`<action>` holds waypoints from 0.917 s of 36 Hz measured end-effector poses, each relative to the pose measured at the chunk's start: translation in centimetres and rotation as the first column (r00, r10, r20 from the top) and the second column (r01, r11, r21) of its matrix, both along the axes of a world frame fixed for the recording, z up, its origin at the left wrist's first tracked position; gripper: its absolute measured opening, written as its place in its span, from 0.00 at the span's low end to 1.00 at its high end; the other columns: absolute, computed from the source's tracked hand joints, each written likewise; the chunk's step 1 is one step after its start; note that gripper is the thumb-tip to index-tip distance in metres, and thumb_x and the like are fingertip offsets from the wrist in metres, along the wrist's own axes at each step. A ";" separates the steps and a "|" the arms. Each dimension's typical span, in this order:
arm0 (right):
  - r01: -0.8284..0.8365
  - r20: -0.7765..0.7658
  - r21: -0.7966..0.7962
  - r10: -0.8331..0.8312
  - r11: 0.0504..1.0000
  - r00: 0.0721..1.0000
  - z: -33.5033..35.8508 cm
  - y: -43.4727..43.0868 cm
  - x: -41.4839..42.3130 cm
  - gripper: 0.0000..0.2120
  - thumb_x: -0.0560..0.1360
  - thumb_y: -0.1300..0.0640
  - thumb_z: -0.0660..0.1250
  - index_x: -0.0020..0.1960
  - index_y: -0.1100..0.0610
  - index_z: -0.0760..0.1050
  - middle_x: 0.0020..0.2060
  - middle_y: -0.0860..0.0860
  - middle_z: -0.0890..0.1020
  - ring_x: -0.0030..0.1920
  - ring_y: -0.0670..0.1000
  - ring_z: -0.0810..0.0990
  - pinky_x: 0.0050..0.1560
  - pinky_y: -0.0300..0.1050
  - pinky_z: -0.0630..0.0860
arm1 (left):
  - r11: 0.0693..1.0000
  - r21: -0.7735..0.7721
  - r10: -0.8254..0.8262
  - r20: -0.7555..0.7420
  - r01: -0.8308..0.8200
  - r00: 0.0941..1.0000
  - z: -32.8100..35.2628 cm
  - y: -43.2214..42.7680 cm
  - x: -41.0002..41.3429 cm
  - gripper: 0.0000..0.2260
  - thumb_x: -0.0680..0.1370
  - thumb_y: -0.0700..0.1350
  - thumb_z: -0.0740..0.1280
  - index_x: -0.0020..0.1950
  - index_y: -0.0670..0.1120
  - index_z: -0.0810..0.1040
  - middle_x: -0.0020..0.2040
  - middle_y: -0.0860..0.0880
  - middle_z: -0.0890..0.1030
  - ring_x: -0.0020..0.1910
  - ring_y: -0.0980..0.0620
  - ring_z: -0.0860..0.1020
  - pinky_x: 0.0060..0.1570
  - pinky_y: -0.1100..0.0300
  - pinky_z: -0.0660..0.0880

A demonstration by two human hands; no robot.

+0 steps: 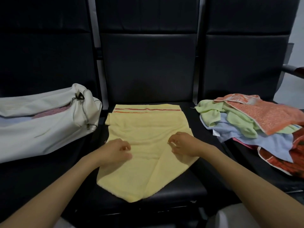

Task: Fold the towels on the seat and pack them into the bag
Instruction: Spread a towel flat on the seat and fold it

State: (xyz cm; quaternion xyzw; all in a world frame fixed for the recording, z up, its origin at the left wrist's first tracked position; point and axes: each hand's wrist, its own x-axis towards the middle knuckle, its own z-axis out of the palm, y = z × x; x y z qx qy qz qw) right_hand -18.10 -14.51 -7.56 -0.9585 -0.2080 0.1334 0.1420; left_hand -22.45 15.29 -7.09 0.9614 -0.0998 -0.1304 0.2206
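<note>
Yellow towel [148, 125] runs lengthwise away from the person; left hand [115, 150] and right hand [182, 143] each pinch its middle; bag [49, 129] sits left, nearer left hand.

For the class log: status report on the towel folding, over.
Left hand, right hand pinching yellow towel. Spread on middle seat, partly folded. Nothing blocking.

Head cam, wide-angle, fwd & down, close over mid seat [194, 181]

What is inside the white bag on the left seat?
Through the opening of the bag, a pink towel and a pale blue cloth show. The bag's fabric covers whatever else lies deeper.
</note>
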 end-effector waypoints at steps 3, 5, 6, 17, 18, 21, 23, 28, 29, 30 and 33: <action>-0.017 -0.039 0.021 0.018 1.000 0.999 0.0 0.4 -0.4 0.17 0.78 0.55 0.66 0.66 0.53 0.72 0.57 0.51 0.72 0.54 0.49 0.72 0.52 0.39 0.67 | 0.990 0.120 -0.061 -0.120 0.076 0.991 -0.3 0.9 -0.2 0.32 0.73 0.61 0.69 0.73 0.55 0.64 0.71 0.56 0.61 0.71 0.54 0.60 0.70 0.57 0.62; -0.010 -0.036 0.026 0.010 1.000 0.999 0.2 0.6 -0.6 0.14 0.78 0.57 0.65 0.63 0.54 0.73 0.55 0.51 0.72 0.53 0.50 0.71 0.49 0.38 0.65 | 0.991 0.117 -0.048 -0.173 0.069 0.984 -0.3 1.2 -0.2 0.42 0.66 0.68 0.69 0.76 0.55 0.59 0.75 0.57 0.55 0.74 0.54 0.56 0.72 0.57 0.58; -0.019 -0.013 0.026 0.019 0.999 1.000 0.3 0.6 -0.6 0.12 0.78 0.57 0.66 0.60 0.55 0.74 0.53 0.51 0.71 0.52 0.49 0.70 0.49 0.38 0.64 | 0.991 0.112 -0.050 -0.197 0.073 0.979 -0.3 1.2 -0.3 0.47 0.62 0.71 0.66 0.77 0.55 0.58 0.76 0.57 0.54 0.75 0.54 0.56 0.72 0.57 0.58; 0.284 -0.251 0.727 -0.143 0.625 0.957 5.2 -3.4 -1.4 0.06 0.74 0.63 0.71 0.48 0.58 0.75 0.38 0.49 0.77 0.39 0.44 0.74 0.37 0.37 0.69 | 0.948 -0.282 -0.116 0.116 0.145 0.986 1.0 -0.3 -3.8 0.14 0.68 0.62 0.72 0.41 0.53 0.79 0.45 0.55 0.79 0.49 0.59 0.76 0.53 0.66 0.71; 0.339 -0.294 0.733 -0.175 0.589 0.940 5.1 -3.8 -1.4 0.06 0.74 0.63 0.70 0.49 0.57 0.75 0.39 0.49 0.77 0.39 0.45 0.74 0.36 0.37 0.68 | 0.945 -0.289 -0.137 0.076 0.153 0.988 0.9 -0.7 -4.4 0.15 0.67 0.63 0.72 0.42 0.53 0.80 0.45 0.55 0.80 0.49 0.59 0.76 0.52 0.67 0.71; 0.463 -0.382 0.751 -0.262 0.471 0.886 4.6 -4.6 -1.2 0.11 0.75 0.64 0.68 0.56 0.57 0.75 0.45 0.51 0.77 0.44 0.48 0.76 0.39 0.41 0.71 | 0.953 -0.257 -0.160 0.022 0.160 0.987 -0.4 -1.3 -5.3 0.15 0.66 0.61 0.75 0.44 0.54 0.80 0.46 0.56 0.79 0.50 0.61 0.76 0.52 0.69 0.72; 0.504 -0.409 0.751 -0.299 0.427 0.862 4.5 -4.8 -1.3 0.14 0.77 0.64 0.66 0.60 0.55 0.74 0.46 0.53 0.76 0.45 0.49 0.77 0.41 0.42 0.74 | 0.974 -0.147 -0.158 0.096 0.171 0.983 -1.2 -1.2 -5.1 0.10 0.69 0.56 0.75 0.43 0.56 0.76 0.46 0.57 0.77 0.48 0.61 0.75 0.51 0.66 0.72; 0.517 -0.374 0.742 -0.377 0.426 0.847 4.2 -4.8 -1.2 0.09 0.79 0.60 0.65 0.58 0.54 0.74 0.48 0.55 0.75 0.44 0.49 0.75 0.41 0.44 0.74 | 0.992 0.018 -0.128 0.214 0.128 0.968 -1.2 -1.2 -5.4 0.21 0.66 0.72 0.62 0.44 0.57 0.73 0.48 0.61 0.73 0.48 0.62 0.72 0.50 0.61 0.73; 0.513 -0.360 0.740 -0.389 0.434 0.848 4.1 -4.7 -1.2 0.07 0.79 0.60 0.65 0.56 0.54 0.75 0.48 0.55 0.76 0.45 0.50 0.74 0.41 0.44 0.74 | 0.989 0.043 -0.144 0.220 0.138 0.965 -1.1 -1.5 -5.7 0.25 0.65 0.75 0.60 0.46 0.56 0.74 0.49 0.61 0.72 0.49 0.62 0.72 0.49 0.61 0.73; 0.508 -0.343 0.741 -0.403 0.438 0.848 4.1 -4.6 -1.2 0.05 0.79 0.60 0.64 0.54 0.53 0.75 0.48 0.54 0.76 0.45 0.50 0.74 0.40 0.44 0.72 | 0.986 0.080 -0.158 0.233 0.143 0.960 -1.1 -1.9 -5.9 0.27 0.64 0.76 0.59 0.47 0.55 0.74 0.50 0.60 0.72 0.49 0.61 0.72 0.48 0.61 0.73; 0.503 -0.307 0.754 -0.450 0.422 0.839 4.0 -4.2 -0.9 0.05 0.79 0.60 0.64 0.47 0.52 0.76 0.47 0.51 0.77 0.45 0.49 0.73 0.39 0.41 0.70 | 0.974 0.190 -0.186 0.348 0.125 0.919 -1.6 -3.1 -6.4 0.31 0.65 0.74 0.51 0.49 0.51 0.76 0.52 0.58 0.72 0.49 0.57 0.73 0.46 0.61 0.71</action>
